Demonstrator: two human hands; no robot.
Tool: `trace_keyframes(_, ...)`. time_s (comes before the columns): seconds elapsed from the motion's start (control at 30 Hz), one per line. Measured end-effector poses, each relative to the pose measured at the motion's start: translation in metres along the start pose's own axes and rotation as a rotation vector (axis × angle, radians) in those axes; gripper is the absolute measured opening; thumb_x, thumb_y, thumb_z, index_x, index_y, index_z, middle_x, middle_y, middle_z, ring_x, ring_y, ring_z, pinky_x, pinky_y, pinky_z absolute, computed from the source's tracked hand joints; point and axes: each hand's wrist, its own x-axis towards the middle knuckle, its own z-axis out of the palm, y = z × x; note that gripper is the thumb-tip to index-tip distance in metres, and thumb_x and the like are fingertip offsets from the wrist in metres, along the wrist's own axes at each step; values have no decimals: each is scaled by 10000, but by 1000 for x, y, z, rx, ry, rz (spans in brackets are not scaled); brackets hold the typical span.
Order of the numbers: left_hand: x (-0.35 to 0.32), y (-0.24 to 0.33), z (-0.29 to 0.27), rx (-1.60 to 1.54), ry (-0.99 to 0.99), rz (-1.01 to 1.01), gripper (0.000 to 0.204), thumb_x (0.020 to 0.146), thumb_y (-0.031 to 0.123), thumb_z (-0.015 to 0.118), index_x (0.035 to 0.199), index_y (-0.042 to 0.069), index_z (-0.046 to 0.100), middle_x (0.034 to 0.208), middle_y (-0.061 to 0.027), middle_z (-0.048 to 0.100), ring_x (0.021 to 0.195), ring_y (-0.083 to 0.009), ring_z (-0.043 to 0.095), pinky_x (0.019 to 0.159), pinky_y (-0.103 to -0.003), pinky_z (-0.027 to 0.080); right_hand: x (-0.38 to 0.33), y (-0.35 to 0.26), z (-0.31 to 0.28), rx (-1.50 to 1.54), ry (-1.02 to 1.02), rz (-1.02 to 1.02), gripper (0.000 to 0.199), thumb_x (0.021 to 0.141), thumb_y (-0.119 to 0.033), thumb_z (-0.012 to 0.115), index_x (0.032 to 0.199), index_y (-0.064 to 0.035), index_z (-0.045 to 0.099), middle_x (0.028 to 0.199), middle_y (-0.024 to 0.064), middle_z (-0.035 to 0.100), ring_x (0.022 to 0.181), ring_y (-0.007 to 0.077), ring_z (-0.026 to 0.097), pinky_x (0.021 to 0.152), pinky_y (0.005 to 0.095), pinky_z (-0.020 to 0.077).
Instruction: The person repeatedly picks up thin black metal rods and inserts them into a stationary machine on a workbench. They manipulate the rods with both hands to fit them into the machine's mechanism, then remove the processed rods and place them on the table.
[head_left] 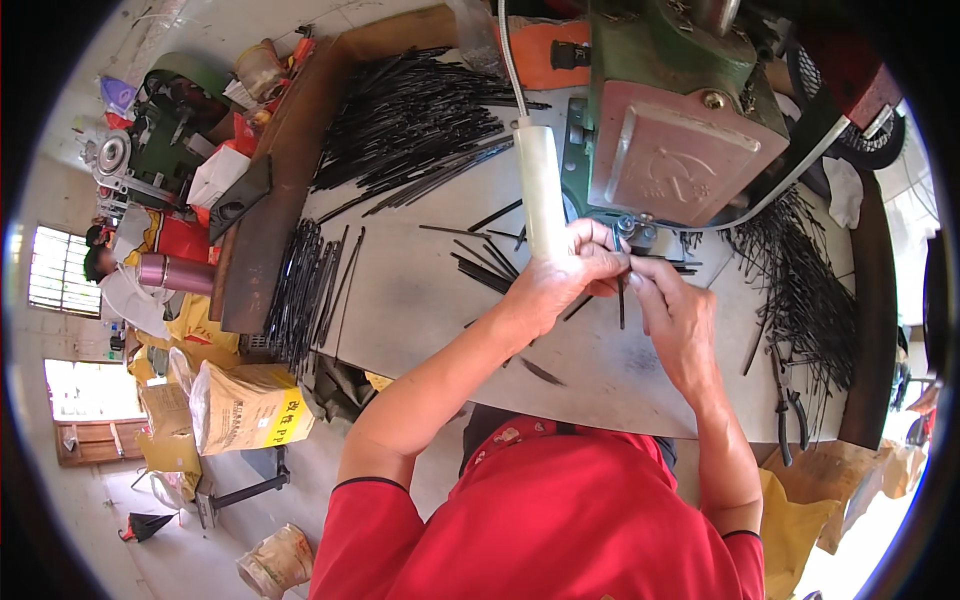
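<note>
Tan paper sack [245, 408] with yellow label [285, 422], floor left (creased)

left hand [562, 277]: fingers pinched on thin black rod [621, 300] | right hand [675, 318]: fingers on same rod, held upright below green machine [680, 110] | bench [420, 300]: pale top, loose black rods [410, 125] heaped far left, more rods [800, 290] right | pliers [790, 405]: near right edge | white lamp [540, 190]: just left of hands

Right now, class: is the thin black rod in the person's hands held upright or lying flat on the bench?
Held up off the bench: the thin black rod hangs roughly vertical, pinched between left hand and right hand.
</note>
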Motion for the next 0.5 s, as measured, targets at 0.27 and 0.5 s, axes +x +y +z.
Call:
trace_keyframes(0.27, -21, -25, 14, 74, 11, 89, 207, 863, 114, 627, 1031, 0, 587, 942, -28, 602, 862, -80, 564, 775, -228, 474, -27, 22, 28, 1646, 304, 522, 181, 863, -41, 629, 1042, -16, 619, 843, 27, 611, 728, 106, 591, 666, 226, 490)
trace_keyframes(0.5, 40, 10, -85, 1255, 613, 711, 190, 750, 44, 624, 939, 36, 646, 898, -125, 606, 888, -315, 567, 780, -415, 460, -39, -12, -22, 271, 209, 223, 456, 809, 29, 619, 1248, -63, 538, 753, 76, 605, 642, 130, 608, 589, 259, 496)
